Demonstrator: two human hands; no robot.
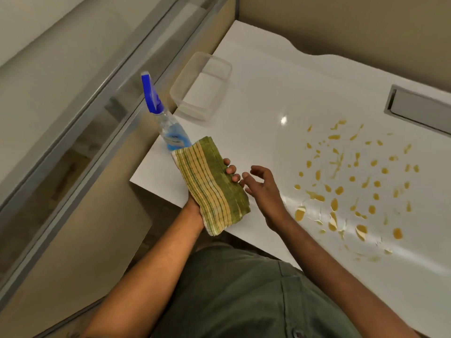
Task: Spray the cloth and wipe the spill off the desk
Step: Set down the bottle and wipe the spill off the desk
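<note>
Obstacles: spray bottle (170, 128) and clear container (201, 86) stood at desk's (268, 93) left edge; spill (353, 181) lay unobstructed.

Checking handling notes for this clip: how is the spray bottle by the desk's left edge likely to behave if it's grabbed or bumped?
The spray bottle looks tall and narrow, so it probably tips easily. It stands close to the desk edge, so a bump might send it off. Clear plastic, seemingly partly filled with blue liquid, suggests it is fairly light and stiff.
</note>
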